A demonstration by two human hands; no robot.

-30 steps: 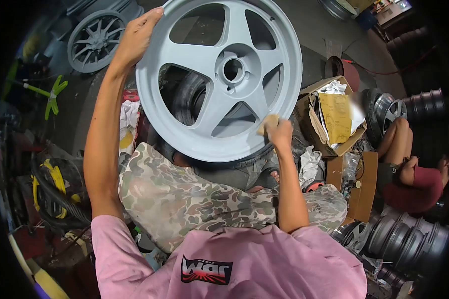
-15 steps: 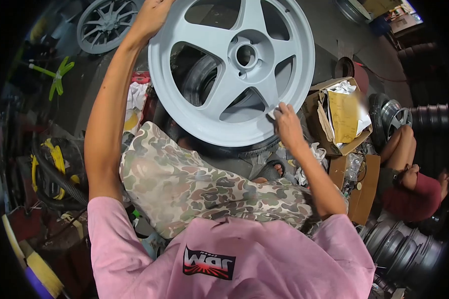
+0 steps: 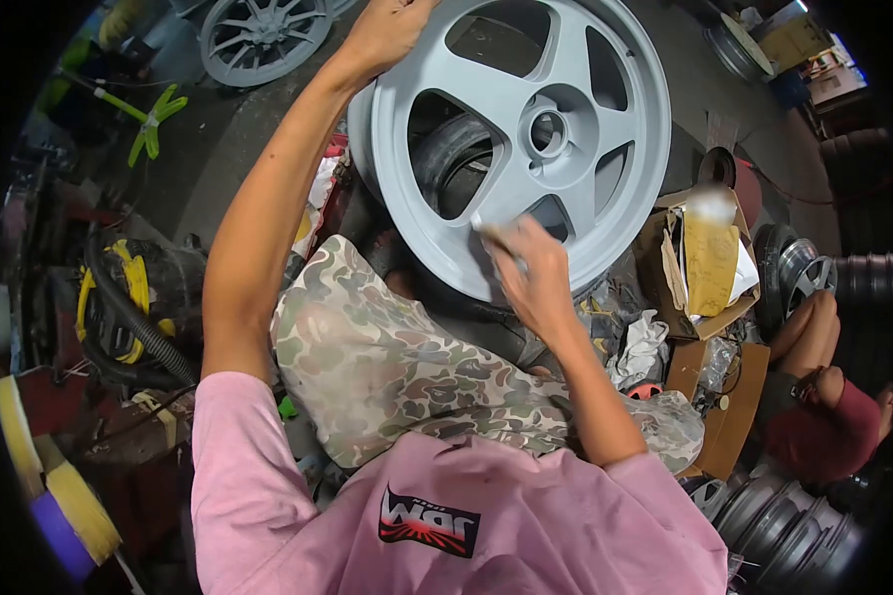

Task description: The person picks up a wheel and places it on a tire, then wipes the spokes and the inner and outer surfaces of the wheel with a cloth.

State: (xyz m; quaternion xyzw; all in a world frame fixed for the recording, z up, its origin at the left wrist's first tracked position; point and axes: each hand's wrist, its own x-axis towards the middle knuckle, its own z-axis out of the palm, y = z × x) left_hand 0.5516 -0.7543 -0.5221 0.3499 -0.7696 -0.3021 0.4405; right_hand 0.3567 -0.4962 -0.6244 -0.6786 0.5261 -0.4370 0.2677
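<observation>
A light grey five-spoke wheel rim [image 3: 526, 129] stands tilted in front of me, above my camouflage-covered legs. My left hand [image 3: 392, 35] is closed around its upper left edge. Against the lower left part of the rim's face, my right hand [image 3: 529, 263] pinches a small whitish piece, which looks like a pad or folded paper; motion blurs it. Behind the spokes a black tire [image 3: 451, 159] shows through the openings.
Another grey rim [image 3: 266, 40] lies at the upper left, near a green cross-shaped tool [image 3: 151, 124]. A cardboard box [image 3: 700, 263] with papers is on the right. Beyond it sits another person [image 3: 824, 426], beside stacked rims [image 3: 789, 526]. Yellow tape and a black hose [image 3: 119, 297] are on the left.
My right hand has moved left along the rim's lower part with the whitish piece. The view has shifted, so the rim and my left hand appear further right. The rim looks turned somewhat.
</observation>
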